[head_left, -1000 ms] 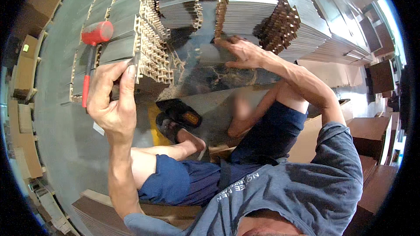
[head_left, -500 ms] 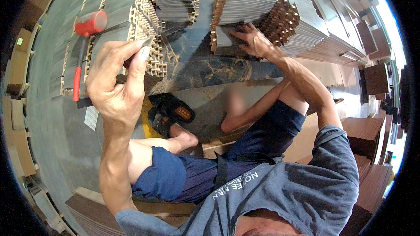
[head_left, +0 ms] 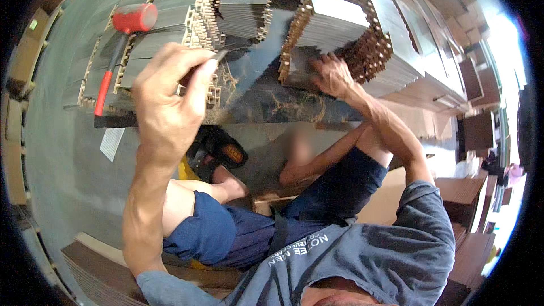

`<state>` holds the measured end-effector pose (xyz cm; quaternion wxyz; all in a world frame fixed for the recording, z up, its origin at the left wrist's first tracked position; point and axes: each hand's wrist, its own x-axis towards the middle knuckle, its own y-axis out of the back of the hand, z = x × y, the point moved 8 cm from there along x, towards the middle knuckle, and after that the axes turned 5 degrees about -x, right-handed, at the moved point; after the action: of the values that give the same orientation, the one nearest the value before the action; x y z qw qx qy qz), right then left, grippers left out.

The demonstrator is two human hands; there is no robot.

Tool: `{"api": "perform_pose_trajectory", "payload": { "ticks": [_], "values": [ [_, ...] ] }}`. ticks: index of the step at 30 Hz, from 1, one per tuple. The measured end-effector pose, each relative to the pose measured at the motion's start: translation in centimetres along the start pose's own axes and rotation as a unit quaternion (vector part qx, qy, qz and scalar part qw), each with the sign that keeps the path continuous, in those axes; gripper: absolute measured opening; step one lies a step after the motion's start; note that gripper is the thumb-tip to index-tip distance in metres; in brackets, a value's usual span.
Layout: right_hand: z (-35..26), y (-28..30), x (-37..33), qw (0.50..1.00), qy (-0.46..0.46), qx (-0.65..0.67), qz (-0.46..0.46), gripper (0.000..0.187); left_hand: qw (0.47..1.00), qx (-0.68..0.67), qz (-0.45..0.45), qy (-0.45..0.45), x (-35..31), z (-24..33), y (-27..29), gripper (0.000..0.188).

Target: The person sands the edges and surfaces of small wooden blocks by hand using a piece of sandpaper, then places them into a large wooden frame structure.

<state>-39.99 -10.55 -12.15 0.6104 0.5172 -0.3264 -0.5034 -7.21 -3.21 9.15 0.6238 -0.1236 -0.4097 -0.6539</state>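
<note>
My left hand (head_left: 173,96) is raised over the near left side of the work surface, thumb and forefinger pinching a small thin pointed blade (head_left: 221,55). Only the blade's tip shows; the rest is hidden in the fingers. My right hand (head_left: 334,76) lies with fingers apart against the near side of a stack of thin grey boards (head_left: 334,25) with notched brown edges. Nothing shows gripped in it. Left of the blade, rows of grey boards with pale notched edges (head_left: 199,20) lie packed together.
A red-headed mallet (head_left: 135,18) lies on the left boards. Wood shavings (head_left: 229,79) litter the dark work surface (head_left: 258,107). A white sheet (head_left: 111,143) lies on the floor at left. Brown boards (head_left: 462,190) are piled at right. My sandalled foot (head_left: 218,153) is below the surface.
The whole view has turned slightly, so the board stacks and mallet sit differently in it. My right hand stays on its stack, fingers drawn in a little. My left hand still pinches the blade.
</note>
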Motion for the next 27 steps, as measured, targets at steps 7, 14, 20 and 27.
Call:
{"api": "perform_pose_trajectory", "payload": {
  "ticks": [7,14,20,27],
  "values": [
    [-9.5,6.3,4.1,0.941,0.207,0.226,0.145,0.049,0.982,0.070,-0.176,-0.003,-1.6,-1.3,-3.7,0.005],
    [-9.3,5.8,17.3,0.962,0.065,0.241,0.111,0.062,0.960,0.118,-0.250,-0.045,-3.7,0.4,-7.3,0.004],
    [-6.2,3.7,25.3,0.980,0.014,0.062,0.187,0.066,0.960,0.083,-0.262,-0.052,-3.9,0.9,-6.1,0.002],
    [-2.4,1.3,28.3,0.980,-0.081,0.082,0.162,0.089,0.965,0.066,-0.249,-0.056,-4.1,0.5,-5.4,0.008]
  ]
}}
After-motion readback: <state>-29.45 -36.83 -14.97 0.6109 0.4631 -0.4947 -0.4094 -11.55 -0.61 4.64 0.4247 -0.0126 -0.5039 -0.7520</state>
